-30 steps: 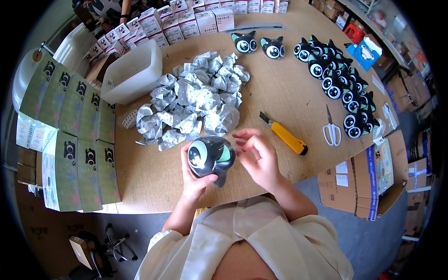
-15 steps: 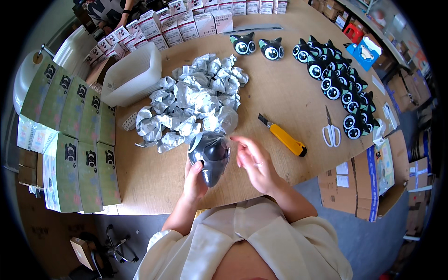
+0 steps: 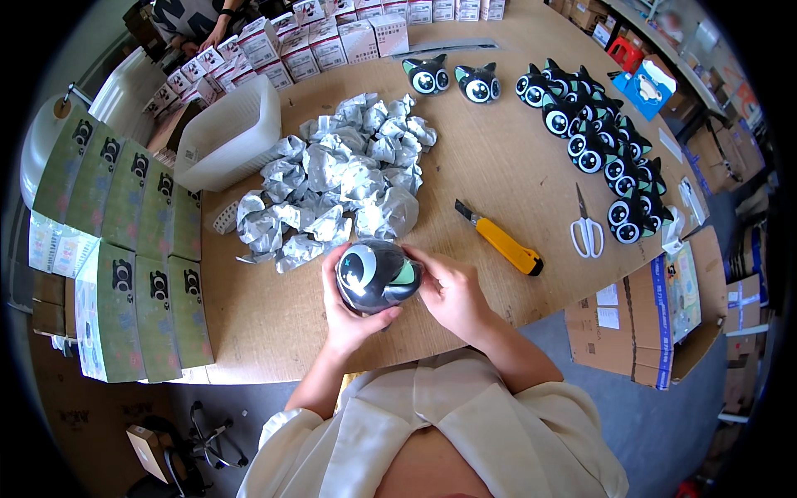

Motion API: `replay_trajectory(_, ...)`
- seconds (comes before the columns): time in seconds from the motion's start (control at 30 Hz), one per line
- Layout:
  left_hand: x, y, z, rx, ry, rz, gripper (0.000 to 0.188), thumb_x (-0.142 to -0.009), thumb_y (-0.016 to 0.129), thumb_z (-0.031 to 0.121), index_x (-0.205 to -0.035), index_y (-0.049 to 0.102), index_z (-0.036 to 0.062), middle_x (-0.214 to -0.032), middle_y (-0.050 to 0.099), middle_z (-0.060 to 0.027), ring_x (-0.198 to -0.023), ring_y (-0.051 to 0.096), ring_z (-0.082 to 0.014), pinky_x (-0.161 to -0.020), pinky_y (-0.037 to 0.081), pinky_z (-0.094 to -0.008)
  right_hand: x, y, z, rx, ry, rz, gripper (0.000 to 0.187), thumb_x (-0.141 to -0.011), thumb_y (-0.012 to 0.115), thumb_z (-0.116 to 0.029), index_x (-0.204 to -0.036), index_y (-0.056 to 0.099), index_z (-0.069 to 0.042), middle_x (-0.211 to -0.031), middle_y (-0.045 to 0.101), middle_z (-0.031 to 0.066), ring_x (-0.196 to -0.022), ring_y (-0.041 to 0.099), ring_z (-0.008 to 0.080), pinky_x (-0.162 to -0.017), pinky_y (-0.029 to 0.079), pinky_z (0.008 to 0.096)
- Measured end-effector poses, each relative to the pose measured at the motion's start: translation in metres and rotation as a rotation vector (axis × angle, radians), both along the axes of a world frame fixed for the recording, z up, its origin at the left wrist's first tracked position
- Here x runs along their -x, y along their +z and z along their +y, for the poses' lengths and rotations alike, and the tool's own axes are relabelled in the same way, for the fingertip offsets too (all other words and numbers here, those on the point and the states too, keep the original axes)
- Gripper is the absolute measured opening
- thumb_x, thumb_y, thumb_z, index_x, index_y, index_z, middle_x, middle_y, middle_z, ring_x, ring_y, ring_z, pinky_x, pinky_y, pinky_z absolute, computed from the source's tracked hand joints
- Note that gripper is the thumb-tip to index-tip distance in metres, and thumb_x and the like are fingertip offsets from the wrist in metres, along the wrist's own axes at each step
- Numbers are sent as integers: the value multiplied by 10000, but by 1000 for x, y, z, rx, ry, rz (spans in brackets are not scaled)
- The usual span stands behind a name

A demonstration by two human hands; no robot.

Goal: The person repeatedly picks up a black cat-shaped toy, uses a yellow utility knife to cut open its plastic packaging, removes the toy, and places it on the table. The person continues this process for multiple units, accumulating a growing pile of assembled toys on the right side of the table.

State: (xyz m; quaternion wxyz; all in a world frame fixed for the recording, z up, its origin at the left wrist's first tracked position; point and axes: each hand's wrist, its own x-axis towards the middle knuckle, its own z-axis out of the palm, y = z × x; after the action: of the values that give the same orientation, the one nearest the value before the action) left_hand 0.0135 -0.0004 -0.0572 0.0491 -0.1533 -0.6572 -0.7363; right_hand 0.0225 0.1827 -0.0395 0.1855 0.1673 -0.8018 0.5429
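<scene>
Near the table's front edge I hold a glossy black cat head figure point(image 3: 378, 278), tilted so that one large white eye and a green inner ear show. My left hand point(image 3: 350, 319) is wrapped round its left and lower side, thumb at the front. Against its right side, by the ear, the fingers of my right hand point(image 3: 452, 297) are closed on it; some fingertips are hidden. Just beyond lies a heap of crumpled grey-white paper point(image 3: 340, 170). To the right of my right hand are a yellow box cutter point(image 3: 506, 246) and white-handled scissors point(image 3: 586, 236).
Two cat heads point(image 3: 452, 81) stand at the back, and several more point(image 3: 610, 141) crowd the right side. Green boxes point(image 3: 141, 249) are stacked left, beside a white plastic bin point(image 3: 228, 141). White boxes point(image 3: 332, 46) line the back. An open carton point(image 3: 631, 324) stands right of the table.
The cat head has turned in my hands, so an eye and an ear now show. My right hand has moved in from beside it to grip its right side.
</scene>
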Motion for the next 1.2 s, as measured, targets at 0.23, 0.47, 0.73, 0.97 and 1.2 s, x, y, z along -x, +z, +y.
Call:
replay_trajectory(0.23, -2, -6, -10, -55, -126, -103, 1052, -545, 902, 139, -1390, 281, 46, -1295, 432, -114, -1219, 475, -233, -1044, 388, -371, -1, 2, 6, 108, 29, -191, 339, -792, 599, 89, -1119, 661, 27, -826, 680, 186, -650, 649, 173, -627, 507, 289)
replay_trajectory(0.47, 2, -8, -16, -142, -312, -176, 1072, -575, 874, 131, -1423, 222, 66, -1323, 412, -108, -1237, 459, -237, -1052, 374, -361, 2, -10, 11, 359, 89, -322, 249, -849, 617, 55, -1089, 681, 32, -846, 723, 90, -730, 650, 83, -657, 512, 227)
replay_trajectory(0.73, 3, -20, -17, -333, -333, -508, 849, -828, 701, 184, -1448, 121, 160, -1392, 333, -127, -1257, 450, -260, -973, 461, -366, 4, -4, 3, 118, 108, -158, 354, -983, 466, -71, -1330, 485, -4, -1141, 614, 181, -1052, 612, 260, -902, 461, 321)
replay_trajectory(0.97, -4, -11, 10, -130, -140, -184, 1152, -712, 829, 298, -1496, 11, 89, -1461, 241, -187, -1349, 331, -332, -1089, 331, -464, 5, -27, -16, 325, 61, -312, 397, -1043, 365, -215, -1386, 377, -14, -1276, 483, 226, -1188, 483, 344, -1005, 370, 404)
replay_trajectory(1.2, -10, -3, 24, 525, 246, 375, 571, -890, 560, 133, -1410, 387, -29, -1499, 244, -301, -1396, 278, -437, -1112, 285, -471, 6, -22, -27, 218, -144, -113, 374, -1040, 368, -211, -1341, 442, -1, -1242, 507, 214, -1117, 525, 313, -961, 405, 382)
